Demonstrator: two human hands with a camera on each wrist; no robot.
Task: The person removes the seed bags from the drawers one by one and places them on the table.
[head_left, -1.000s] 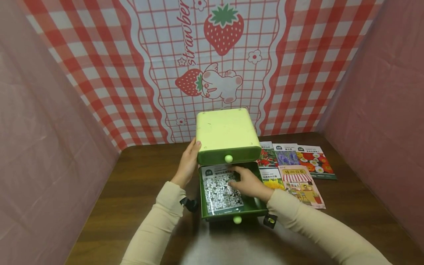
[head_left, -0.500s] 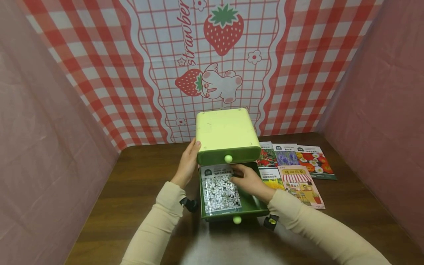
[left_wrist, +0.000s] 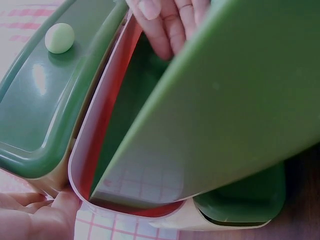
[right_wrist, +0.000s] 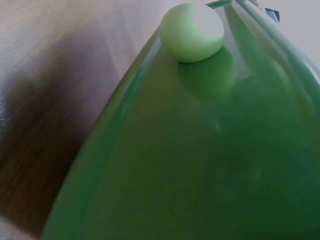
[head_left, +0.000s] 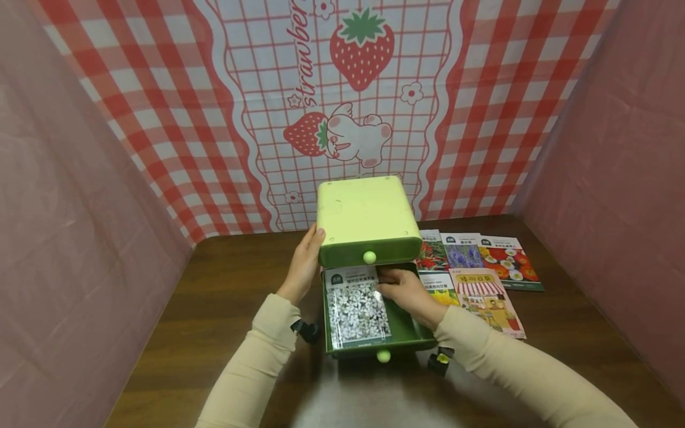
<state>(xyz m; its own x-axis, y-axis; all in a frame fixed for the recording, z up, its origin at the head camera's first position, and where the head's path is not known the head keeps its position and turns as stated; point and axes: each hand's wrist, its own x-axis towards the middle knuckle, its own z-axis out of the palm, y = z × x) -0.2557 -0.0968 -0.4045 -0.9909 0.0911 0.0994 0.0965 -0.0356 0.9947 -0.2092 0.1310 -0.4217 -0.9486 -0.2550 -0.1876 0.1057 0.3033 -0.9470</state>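
Drawer cabinet on tabletop; lower drawer pulled open. Seed packet lies flat inside, left of centre. Best pressed level, corners clear of the rim. Left hand braces cabinet side, fingers straight. Right hand, wrist low, fingers resting on packet's right edge.

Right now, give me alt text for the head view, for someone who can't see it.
A right hand presses a seed packet into the open lower drawer of a small green chest, while the left hand holds the chest's side. More packets lie on the table to the right.
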